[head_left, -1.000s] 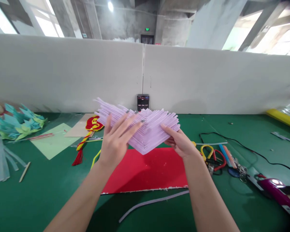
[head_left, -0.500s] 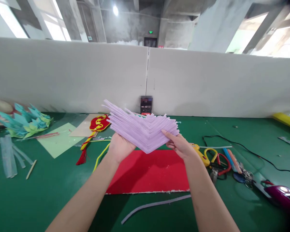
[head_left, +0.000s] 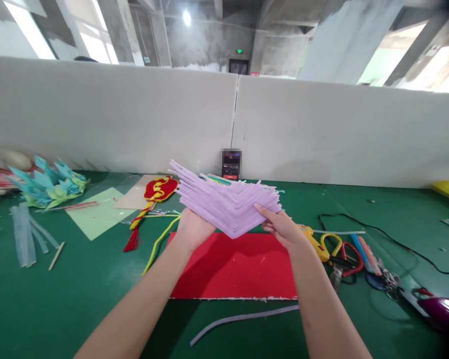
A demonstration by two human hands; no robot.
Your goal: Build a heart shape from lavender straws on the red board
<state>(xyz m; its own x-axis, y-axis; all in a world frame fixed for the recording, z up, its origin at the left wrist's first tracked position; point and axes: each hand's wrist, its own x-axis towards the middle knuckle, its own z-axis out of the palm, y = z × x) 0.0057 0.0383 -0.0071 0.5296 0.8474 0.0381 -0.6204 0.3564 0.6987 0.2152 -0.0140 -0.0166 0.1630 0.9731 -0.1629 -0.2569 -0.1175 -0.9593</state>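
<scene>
A V-shaped lilac piece built from many pipe cleaners (head_left: 230, 209) laid side by side is held up over the red board (head_left: 235, 269). My left hand (head_left: 194, 230) grips its left wing from below, with the fingers hidden behind it. On the right wing, my right hand (head_left: 279, 224) pinches the edge, thumb in front and fingers curled behind. The tip of the V points toward me. One loose lilac pipe cleaner (head_left: 243, 317) lies on the green table in front of the board.
To the left are a red and yellow tasselled fan (head_left: 160, 189), a pale green sheet (head_left: 99, 213) and a turquoise craft piece (head_left: 48, 187). At right lie a yellow glue gun (head_left: 314, 243), scissors (head_left: 353, 259) and a purple tool (head_left: 443, 310). A phone (head_left: 231, 164) leans against the white partition (head_left: 134, 114).
The whole view has shifted slightly, so things appear a little further right. Both hands keep their hold on the lilac piece, which looks much the same.
</scene>
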